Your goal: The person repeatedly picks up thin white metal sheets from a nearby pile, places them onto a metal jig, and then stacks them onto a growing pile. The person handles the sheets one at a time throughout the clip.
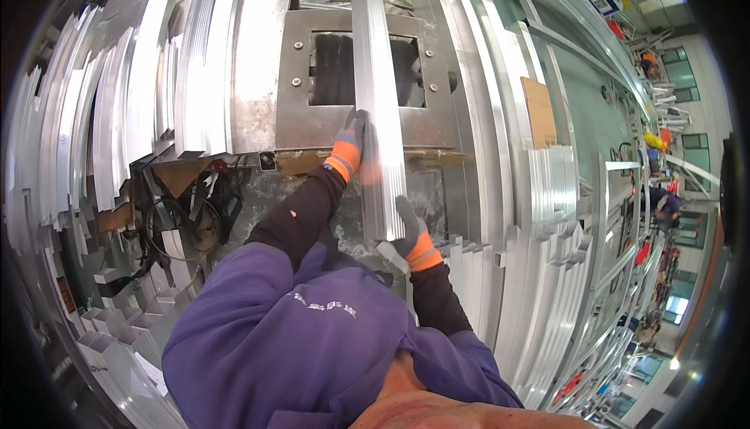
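Observation:
A long ridged aluminium profile (378, 116) lies lengthwise in front of me, across a steel plate (293, 128) with a rectangular dark opening. My left hand (349, 145), in a grey and orange glove, grips the profile's left edge just short of the opening. Lower down, my right hand (414, 235), gloved alike, holds the profile's near right corner. Fingers of both hands are partly hidden by the profile. Bolt heads sit beside the opening on either side.
On the left, several aluminium profiles (148, 77) rest side by side on a metal table (258, 46). More long profiles (484, 101) stand along the right, with a brown cardboard piece (538, 112) among them. Cables (183, 222) hang below the table. A person (666, 206) is far right.

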Available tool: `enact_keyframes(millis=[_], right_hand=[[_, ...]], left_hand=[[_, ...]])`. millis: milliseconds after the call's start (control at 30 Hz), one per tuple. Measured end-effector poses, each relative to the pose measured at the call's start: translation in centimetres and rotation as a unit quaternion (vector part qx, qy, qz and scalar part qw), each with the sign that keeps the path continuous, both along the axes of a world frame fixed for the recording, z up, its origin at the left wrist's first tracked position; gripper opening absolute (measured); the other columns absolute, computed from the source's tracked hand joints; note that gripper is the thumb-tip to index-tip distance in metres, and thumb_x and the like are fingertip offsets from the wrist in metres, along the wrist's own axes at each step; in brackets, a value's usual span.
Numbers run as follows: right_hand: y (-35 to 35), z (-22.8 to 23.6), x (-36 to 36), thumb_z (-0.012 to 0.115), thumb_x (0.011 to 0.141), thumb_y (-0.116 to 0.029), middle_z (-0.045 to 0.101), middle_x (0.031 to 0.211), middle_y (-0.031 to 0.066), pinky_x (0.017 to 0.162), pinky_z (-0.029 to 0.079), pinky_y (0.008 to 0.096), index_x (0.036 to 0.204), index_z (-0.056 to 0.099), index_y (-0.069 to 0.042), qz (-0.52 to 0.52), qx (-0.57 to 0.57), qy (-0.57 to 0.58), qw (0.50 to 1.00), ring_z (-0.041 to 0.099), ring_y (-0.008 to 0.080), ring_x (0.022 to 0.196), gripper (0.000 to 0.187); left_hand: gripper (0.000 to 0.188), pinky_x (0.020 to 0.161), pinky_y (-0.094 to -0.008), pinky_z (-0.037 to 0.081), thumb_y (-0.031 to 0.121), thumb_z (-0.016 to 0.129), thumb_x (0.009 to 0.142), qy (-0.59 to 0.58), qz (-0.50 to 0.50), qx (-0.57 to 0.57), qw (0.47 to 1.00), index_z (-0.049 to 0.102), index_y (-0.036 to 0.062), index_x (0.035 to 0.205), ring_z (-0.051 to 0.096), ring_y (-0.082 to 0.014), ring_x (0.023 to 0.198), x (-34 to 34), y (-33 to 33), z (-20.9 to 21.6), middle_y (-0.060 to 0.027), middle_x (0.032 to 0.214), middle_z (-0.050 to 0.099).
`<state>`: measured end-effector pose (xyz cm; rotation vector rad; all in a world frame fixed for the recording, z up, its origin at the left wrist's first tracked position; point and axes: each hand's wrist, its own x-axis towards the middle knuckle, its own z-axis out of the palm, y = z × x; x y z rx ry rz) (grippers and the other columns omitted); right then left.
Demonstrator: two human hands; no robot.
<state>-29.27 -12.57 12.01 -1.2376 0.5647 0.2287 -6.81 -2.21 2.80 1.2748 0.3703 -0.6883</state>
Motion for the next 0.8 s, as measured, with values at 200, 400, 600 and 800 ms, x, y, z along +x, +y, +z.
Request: enact_keyframes(millis=[200,400,600,800], right_hand=[[-4.4,-10.7,13.0,0.055,0.097,-0.055,0.068,0.096,0.0246,0.083,0.050,0.0412,0.132,0.056,0.000,0.025,-0.286,0.034,0.957,0.065,0.0316,0.089,0.066],[-5.5,-9.9,24.0,0.054,0.089,-0.071,0.068,0.098,0.0295,0.089,0.048,0.0414,0.120,0.064,0.007,0.042,-0.326,0.089,0.940,0.063,0.0372,0.093,0.085],[-7.9,-13.5,24.1,0.060,0.088,-0.067,0.070,0.101,0.0274,0.089,0.048,0.0408,0.121,0.064,0.009,0.106,-0.442,0.065,0.888,0.065,0.0377,0.098,0.083],[-3.3,-10.6,13.2,0.063,0.089,-0.063,0.071,0.098,0.0188,0.083,0.051,0.0370,0.119,0.064,0.010,-0.018,-0.255,0.052,0.965,0.064,0.0235,0.088,0.079]], left_hand=[[0.053,0.115,-0.0373,0.032,0.027,0.047,0.104,-0.312,-0.007,0.088,0.946,0.038,0.0074,0.152,0.040,-0.0371,0.139,-0.7,-1.0,-3.0,-0.0234,0.152,0.040],[0.059,0.115,-0.0429,0.033,0.032,0.056,0.099,-0.264,-0.104,0.211,0.935,0.041,0.0075,0.150,0.038,-0.0405,0.139,1.1,-0.1,0.7,-0.0194,0.153,0.040],[0.068,0.116,-0.0461,0.030,0.043,0.061,0.092,-0.533,-0.140,0.333,0.765,0.044,0.0064,0.146,0.034,-0.0419,0.141,8.6,-2.7,2.7,-0.0203,0.153,0.039],[0.104,0.121,-0.0538,0.012,0.072,0.054,0.084,-0.477,-0.234,0.525,0.664,0.026,0.0015,0.156,0.015,-0.0415,0.151,16.5,-6.6,5.0,-0.0244,0.162,0.021]])
